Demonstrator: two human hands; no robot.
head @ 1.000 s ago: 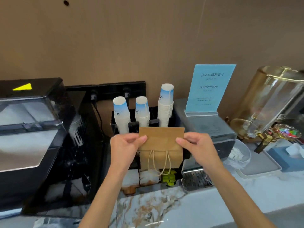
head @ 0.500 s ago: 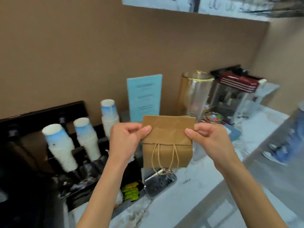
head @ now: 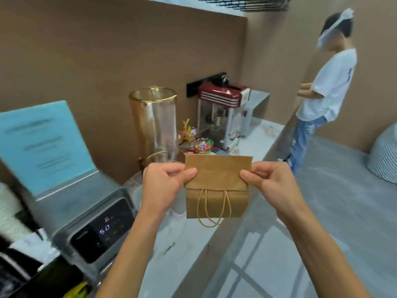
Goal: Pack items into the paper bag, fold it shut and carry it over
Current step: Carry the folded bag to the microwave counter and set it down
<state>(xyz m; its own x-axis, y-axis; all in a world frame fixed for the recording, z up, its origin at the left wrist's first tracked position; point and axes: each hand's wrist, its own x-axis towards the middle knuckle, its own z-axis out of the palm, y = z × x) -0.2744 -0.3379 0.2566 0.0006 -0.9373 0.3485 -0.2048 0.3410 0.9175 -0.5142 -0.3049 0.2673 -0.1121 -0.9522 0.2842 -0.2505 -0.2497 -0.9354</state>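
Note:
A small brown paper bag [head: 217, 186] hangs in the air in front of me, its top folded over toward me and its two twine handles dangling below the flap. My left hand [head: 165, 186] pinches the folded top at its left edge. At the right edge, my right hand [head: 270, 183] pinches the same flap. What is inside the bag is hidden.
A grey counter [head: 255, 136] runs away to the right with a grey machine with a lit display [head: 94, 224], a blue sign [head: 43, 145], a glass dispenser [head: 156, 119], candy bowls [head: 203, 145] and a red popcorn machine [head: 223, 108]. A person [head: 322, 91] stands at the counter's far end.
My view has swung right, away from the cup stacks and toward the far end of the counter and the person. Both hands keep hold of the folded bag, carried along.

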